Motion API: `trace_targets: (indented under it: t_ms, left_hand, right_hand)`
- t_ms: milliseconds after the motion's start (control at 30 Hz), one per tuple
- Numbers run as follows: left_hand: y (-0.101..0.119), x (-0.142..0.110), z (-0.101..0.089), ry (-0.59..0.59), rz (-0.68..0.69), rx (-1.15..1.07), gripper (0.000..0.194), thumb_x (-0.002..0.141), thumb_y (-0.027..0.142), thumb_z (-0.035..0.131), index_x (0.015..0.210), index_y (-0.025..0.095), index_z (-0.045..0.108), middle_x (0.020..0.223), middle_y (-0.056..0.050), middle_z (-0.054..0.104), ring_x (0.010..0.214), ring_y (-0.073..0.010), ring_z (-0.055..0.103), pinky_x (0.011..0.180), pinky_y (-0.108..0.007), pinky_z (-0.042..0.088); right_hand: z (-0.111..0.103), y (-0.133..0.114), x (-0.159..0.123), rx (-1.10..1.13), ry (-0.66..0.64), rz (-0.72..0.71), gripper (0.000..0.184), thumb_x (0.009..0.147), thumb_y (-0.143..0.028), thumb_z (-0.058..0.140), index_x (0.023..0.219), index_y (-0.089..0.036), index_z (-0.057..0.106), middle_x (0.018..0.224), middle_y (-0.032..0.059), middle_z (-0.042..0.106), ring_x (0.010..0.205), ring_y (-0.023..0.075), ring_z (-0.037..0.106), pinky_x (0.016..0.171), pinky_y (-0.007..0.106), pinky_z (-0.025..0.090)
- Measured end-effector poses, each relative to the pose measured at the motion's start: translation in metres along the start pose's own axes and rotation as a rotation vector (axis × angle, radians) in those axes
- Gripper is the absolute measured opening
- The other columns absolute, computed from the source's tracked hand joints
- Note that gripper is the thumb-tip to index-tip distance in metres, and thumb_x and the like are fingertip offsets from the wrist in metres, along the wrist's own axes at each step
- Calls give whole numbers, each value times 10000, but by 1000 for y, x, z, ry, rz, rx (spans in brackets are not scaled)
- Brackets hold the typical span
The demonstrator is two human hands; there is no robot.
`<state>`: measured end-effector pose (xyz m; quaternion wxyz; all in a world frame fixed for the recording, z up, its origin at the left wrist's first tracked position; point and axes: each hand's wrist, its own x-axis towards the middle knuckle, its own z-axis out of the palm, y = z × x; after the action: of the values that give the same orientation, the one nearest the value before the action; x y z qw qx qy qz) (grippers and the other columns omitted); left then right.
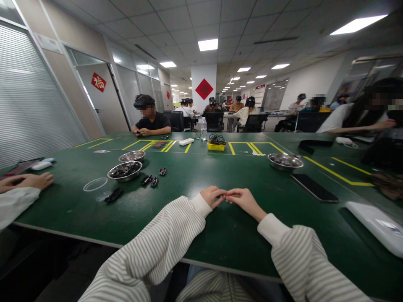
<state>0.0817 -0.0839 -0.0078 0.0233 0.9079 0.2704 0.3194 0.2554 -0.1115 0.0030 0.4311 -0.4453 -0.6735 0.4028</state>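
Observation:
My left hand (211,195) and my right hand (243,201) meet just above the green table. Both are closed, fingertips pinching a small dark and orange-red part (223,196) between them. Fingers cover most of that part, so its exact kind cannot be made out. Left of my hands lie several small black pieces (153,181) with shiny bits. Beyond them stands a steel bowl (125,179) holding dark parts, with another steel bowl (132,159) behind it.
On the right are a steel bowl (285,168), a phone (315,188) and a white device (378,226). Farther back stand a water bottle (203,129) and a yellow box (216,146) with black cables. A clear ring (95,184) lies left. Co-workers sit around the table (201,172).

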Motion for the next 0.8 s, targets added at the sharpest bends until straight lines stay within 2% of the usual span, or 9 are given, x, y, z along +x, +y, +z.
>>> trace_targets:
  t_ms: [200,300,367,500,567,667,800]
  left_hand:
    - [0,0,2,-19,24,39,244,785,295,391,941,200,554,782,-29,544,708,-97,508,640,-201,409]
    - [-9,3,0,-33,-22,110,228,780,280,399,929,213,558,796,-24,545,727,-101,506,661,-206,404]
    - [-22,5,-6,-53,-129,197,216,771,268,412,919,224,563,813,-25,546,756,-114,502,676,-217,399]
    - [-63,2,-27,-141,-485,391,196,738,234,458,891,237,580,842,-31,543,823,-148,485,682,-234,391]
    - [-84,-2,-38,-194,-617,449,207,729,242,470,903,248,582,870,-30,545,854,-163,471,694,-243,386]
    - [-106,-7,-47,-238,-736,491,227,736,270,461,927,264,583,883,-34,547,876,-178,452,718,-251,374]
    - [-116,-9,-47,-255,-792,522,252,755,289,432,965,292,572,894,-41,532,884,-185,436,729,-252,366]
  right_hand:
    - [2,-4,0,-62,43,0,273,588,-356,599,716,-115,590,610,50,621,554,148,589,500,238,462]
    - [1,-3,1,-121,64,-15,242,588,-344,601,681,-122,580,590,38,606,521,128,571,511,230,458]
    - [-1,-1,2,-162,59,-17,227,608,-339,584,683,-124,583,590,36,605,515,120,566,526,226,454]
    - [-2,3,2,-214,7,-8,226,649,-343,538,696,-127,589,610,40,616,513,118,568,529,227,450]
    - [-2,4,2,-225,-18,-12,227,659,-339,528,708,-127,592,614,42,619,515,120,571,531,229,450]
    - [-1,3,2,-237,-40,-17,230,669,-335,518,724,-127,597,613,44,624,517,123,575,533,228,450]
    - [-1,2,1,-256,-47,-16,236,670,-340,515,722,-126,601,610,44,628,504,122,573,523,226,448]
